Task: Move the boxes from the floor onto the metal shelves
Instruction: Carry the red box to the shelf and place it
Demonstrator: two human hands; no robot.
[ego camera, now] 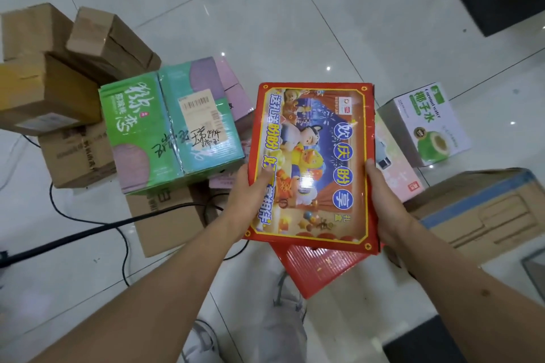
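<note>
Red gift box (312,162) was up off the floor (295,9), held flat with its printed face toward the camera. Left hand (250,194) gripped its left edge: thumb curled over the printed face, remaining fingers hidden under the box. Right hand (383,200) gripped the right edge, thumb lying along that edge, fingers wrapped behind and out of sight. Both hands were clamped on the box, none free.

Everything else relative to the red gift box:
- Directly below its near edge, a second red box (321,268) with a ribbed surface, partly covered; couldn't tell if it rested on the floor or touched the held box.
- Just left, a green and teal box (165,124) with a shipping label and black handwriting, sitting on top of a plain brown carton (165,215).
- Behind the green one, a pink box (233,88), mostly hidden.
- Further left, a loose pile of brown cartons (59,74), some tilted.
- Right and further back, a white coconut water box (427,124) standing on the floor.
- Between that and the held box, a pale pink box (395,168), mostly hidden by the right hand.
- Right and nearer, a brown carton with blue tape (483,212).
- Black cable (88,227) ran across the floor to the left, over the plain brown carton.
</note>
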